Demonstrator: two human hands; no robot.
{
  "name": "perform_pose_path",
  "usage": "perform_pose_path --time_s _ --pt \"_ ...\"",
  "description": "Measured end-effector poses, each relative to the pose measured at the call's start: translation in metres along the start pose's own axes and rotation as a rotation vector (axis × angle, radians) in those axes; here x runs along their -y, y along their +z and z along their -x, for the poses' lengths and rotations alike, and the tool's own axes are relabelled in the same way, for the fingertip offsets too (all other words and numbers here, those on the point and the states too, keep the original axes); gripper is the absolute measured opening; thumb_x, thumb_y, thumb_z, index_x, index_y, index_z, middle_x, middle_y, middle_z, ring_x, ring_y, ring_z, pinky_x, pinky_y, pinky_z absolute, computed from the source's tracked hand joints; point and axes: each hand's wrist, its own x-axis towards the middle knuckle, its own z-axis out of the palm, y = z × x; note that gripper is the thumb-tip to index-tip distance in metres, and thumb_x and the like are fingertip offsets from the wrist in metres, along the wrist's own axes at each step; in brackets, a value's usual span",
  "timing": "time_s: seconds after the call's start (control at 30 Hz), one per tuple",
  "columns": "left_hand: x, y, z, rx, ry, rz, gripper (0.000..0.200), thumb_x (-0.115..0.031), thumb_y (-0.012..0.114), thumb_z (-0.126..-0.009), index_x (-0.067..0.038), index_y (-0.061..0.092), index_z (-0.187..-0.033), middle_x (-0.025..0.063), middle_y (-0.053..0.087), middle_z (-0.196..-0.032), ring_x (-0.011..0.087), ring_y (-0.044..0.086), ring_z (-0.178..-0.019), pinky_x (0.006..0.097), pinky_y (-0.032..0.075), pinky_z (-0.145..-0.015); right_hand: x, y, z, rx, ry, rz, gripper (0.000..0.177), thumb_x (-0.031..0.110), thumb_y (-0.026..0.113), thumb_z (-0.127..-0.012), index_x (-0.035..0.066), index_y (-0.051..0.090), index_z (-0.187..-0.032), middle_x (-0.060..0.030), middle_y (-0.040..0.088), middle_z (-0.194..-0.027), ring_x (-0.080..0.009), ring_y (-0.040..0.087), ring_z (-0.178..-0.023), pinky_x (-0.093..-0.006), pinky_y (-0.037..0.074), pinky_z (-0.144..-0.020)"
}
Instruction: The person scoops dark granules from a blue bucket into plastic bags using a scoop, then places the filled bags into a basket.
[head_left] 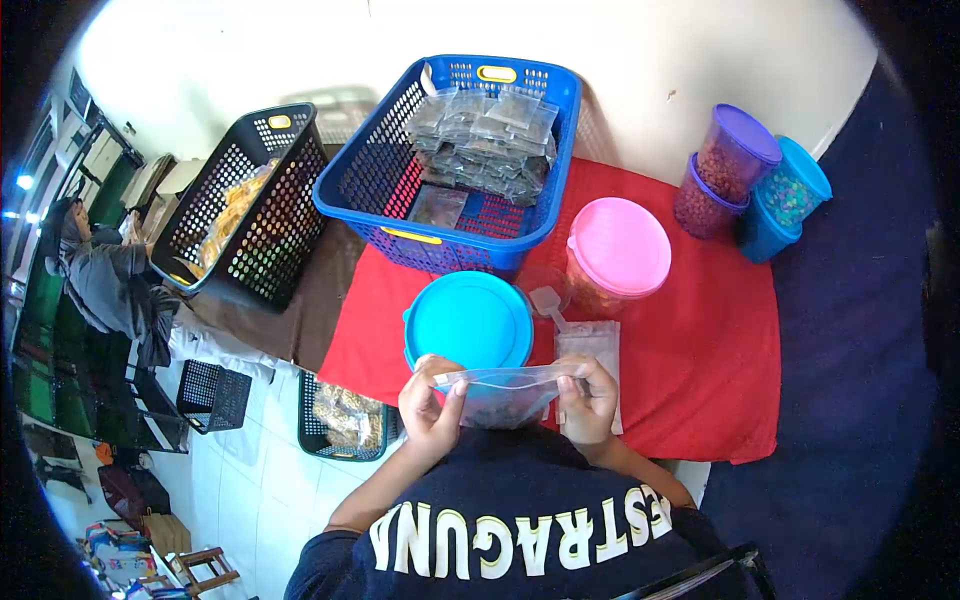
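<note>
A clear zip-lock bag is stretched by its top edge between my two hands, close in front of my chest. Something dark lies inside it, too blurred to name. My left hand pinches the left end of the seal, and my right hand pinches the right end. Just beyond the bag stands a round tub with a blue lid. By my right hand, a flat clear bag lies on the red cloth. A pale plastic scoop rests near it.
A blue basket holds many filled packets. Left of it stands a dark basket with yellowish packs. A pink-lidded tub and stacked purple and teal tubs stand right. Another person is at the far left.
</note>
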Motion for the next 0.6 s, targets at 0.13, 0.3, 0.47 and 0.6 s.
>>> perform_pose_path --time_s 0.13,0.3,0.47,0.6 --pt "-0.003 0.005 0.002 -0.025 -0.102 0.082 0.008 0.004 0.064 -0.083 -0.001 0.058 -0.086 0.0099 0.064 -0.085 0.0205 0.059 -0.078 0.0324 0.043 -0.077 -0.005 -0.004 0.005 0.004 0.036 -0.041 0.006 -0.002 0.052 -0.092 0.001 0.053 -0.088 -0.0051 0.057 -0.084 -0.0087 0.050 -0.072 -0.0228 0.040 -0.067" --pt "-0.005 0.006 -0.001 -0.012 -0.186 0.141 0.009 0.001 0.068 -0.081 -0.001 0.062 -0.087 0.0091 0.065 -0.087 0.0200 0.060 -0.081 0.0314 0.044 -0.077 -0.009 -0.002 -0.001 0.069 0.062 -0.099 0.002 0.000 0.059 -0.091 0.001 0.056 -0.092 -0.0065 0.058 -0.090 -0.0097 0.053 -0.078 -0.0242 0.043 -0.068" --pt "-0.003 0.009 -0.001 0.070 -0.159 0.212 0.009 0.003 0.070 -0.079 -0.001 0.066 -0.086 0.0098 0.066 -0.088 0.0190 0.060 -0.083 0.0317 0.046 -0.075 -0.009 0.000 0.000 0.139 0.061 -0.107 0.007 -0.001 0.064 -0.088 0.000 0.059 -0.093 -0.0090 0.061 -0.095 -0.0124 0.056 -0.081 -0.0260 0.044 -0.069" --pt "-0.004 0.013 0.007 0.025 -0.221 0.304 0.010 0.004 0.070 -0.079 -0.001 0.066 -0.087 0.0095 0.066 -0.089 0.0190 0.060 -0.084 0.0316 0.047 -0.076 -0.016 -0.004 0.005 0.129 0.019 -0.080 0.009 -0.003 0.065 -0.086 0.000 0.060 -0.093 -0.0102 0.062 -0.096 -0.0151 0.057 -0.081 -0.0261 0.045 -0.069"
